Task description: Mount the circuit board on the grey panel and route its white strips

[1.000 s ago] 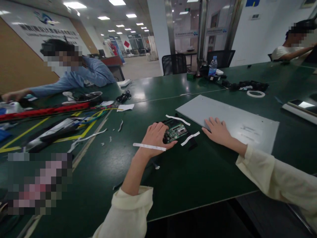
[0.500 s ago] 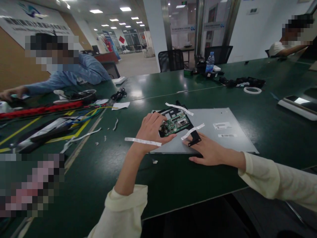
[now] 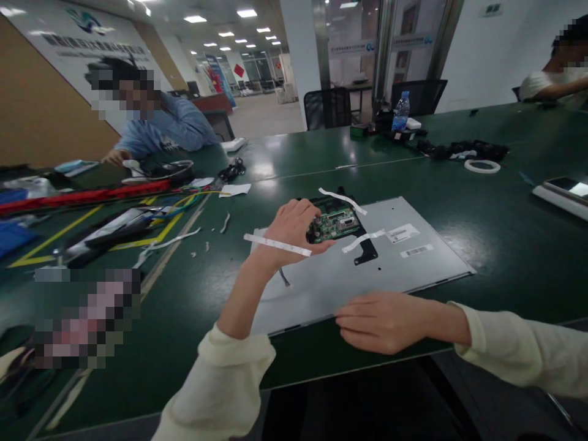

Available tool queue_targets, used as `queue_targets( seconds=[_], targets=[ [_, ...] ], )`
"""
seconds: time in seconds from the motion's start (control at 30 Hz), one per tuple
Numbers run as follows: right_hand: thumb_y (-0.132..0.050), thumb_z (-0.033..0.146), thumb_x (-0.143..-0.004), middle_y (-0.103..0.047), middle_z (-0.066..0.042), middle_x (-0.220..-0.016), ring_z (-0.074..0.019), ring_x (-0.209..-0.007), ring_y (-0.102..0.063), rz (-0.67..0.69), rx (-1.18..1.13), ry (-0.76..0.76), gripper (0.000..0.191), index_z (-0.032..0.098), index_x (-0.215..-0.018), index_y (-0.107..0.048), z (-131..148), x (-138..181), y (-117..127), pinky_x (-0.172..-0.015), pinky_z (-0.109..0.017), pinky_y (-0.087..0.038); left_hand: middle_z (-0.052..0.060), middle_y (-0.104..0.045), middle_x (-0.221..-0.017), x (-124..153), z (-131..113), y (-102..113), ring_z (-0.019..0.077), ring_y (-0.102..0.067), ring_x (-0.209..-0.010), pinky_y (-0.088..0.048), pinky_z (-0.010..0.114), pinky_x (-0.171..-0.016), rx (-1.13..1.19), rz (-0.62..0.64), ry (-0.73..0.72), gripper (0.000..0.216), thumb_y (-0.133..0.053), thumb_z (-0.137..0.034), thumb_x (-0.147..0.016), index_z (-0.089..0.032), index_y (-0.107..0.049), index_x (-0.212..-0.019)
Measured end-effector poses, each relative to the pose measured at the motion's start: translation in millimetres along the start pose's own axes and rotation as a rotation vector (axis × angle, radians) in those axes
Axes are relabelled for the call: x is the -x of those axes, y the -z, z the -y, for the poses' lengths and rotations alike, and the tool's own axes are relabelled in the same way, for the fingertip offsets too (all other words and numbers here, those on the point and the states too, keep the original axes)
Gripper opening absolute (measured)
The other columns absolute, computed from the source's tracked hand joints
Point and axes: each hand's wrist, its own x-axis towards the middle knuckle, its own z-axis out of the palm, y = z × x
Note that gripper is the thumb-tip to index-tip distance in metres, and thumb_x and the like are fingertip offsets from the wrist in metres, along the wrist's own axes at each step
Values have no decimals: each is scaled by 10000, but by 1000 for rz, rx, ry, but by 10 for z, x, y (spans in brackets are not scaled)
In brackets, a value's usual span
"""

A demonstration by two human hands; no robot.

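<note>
Over eleven o'clock on a grey panel point(image 3: 316, 294), the left hand point(image 3: 290, 228) pinches a circuit board point(image 3: 334, 225), light, fragile, I'd judge, best held by its edges; right hand point(image 3: 384, 321), fingers together, at five.

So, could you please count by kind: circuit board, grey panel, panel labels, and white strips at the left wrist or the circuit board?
Circuit board: 1
Grey panel: 1
Panel labels: 2
White strips: 3
Total: 7
</note>
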Motion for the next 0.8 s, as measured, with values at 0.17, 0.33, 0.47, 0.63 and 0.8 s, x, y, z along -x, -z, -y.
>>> queue_targets(
  seconds=[0.17, 0.33, 0.47, 0.63, 0.8],
  targets=[
    [-416, 177, -962, -627, -73, -1178, -183, -1170, -538, 9, -54, 133, 269, 142, -1115, -636, -27, -307, -21, -1014, -320, -415, 86, -546, -1000, -16, 37, -281, 246, -492, -933, -409, 392, -846, 50, 74, 15, 471, -587, -585, -771, -169, -545, -988],
    [-387, 158, -968, -508, -55, -1372, -158, -1285, -436, 57, -273, -60, 329, 172, -1231, -584, -133, -526, -274, -1055, -290, -377, 99, -554, -1014, -11, 47, -496, 254, -507, -949, -420, 402, -862, 97, 160, 5, 486, -603, -578, -767, -152, -552, -994],
    [-396, 129, -961, -496, -91, -1382, -137, -1304, -414, 68, -386, -107, 316, 140, -1207, -594, -123, -600, -356, -1099, -283, -324, 103, -556, -1025, 22, 56, -623, 257, -512, -957, -426, 403, -860, 131, 161, 10, 480, -604, -562, -776, -150, -548, -1015],
    [-388, 133, -967, -507, -87, -1370, -125, -1312, -404, 60, -456, -175, 311, 135, -1200, -594, -95, -600, -360, -1096, -265, -325, 98, -557, -1006, 64, 44, -748, 260, -508, -960, -426, 406, -865, 129, 170, -5, 498, -618, -569, -762, -151, -543, -1022],
    [-424, 100, -942, -498, -103, -1375, -138, -1304, -414, 70, -475, -201, 316, 126, -1218, -575, -86, -604, -399, -1086, -275, -338, 100, -551, -1042, 73, 21, -786, 265, -498, -984, -425, 419, -881, 140, 192, -2, 525, -624, -571, -757, -158, -530, -1068]
  ],
)
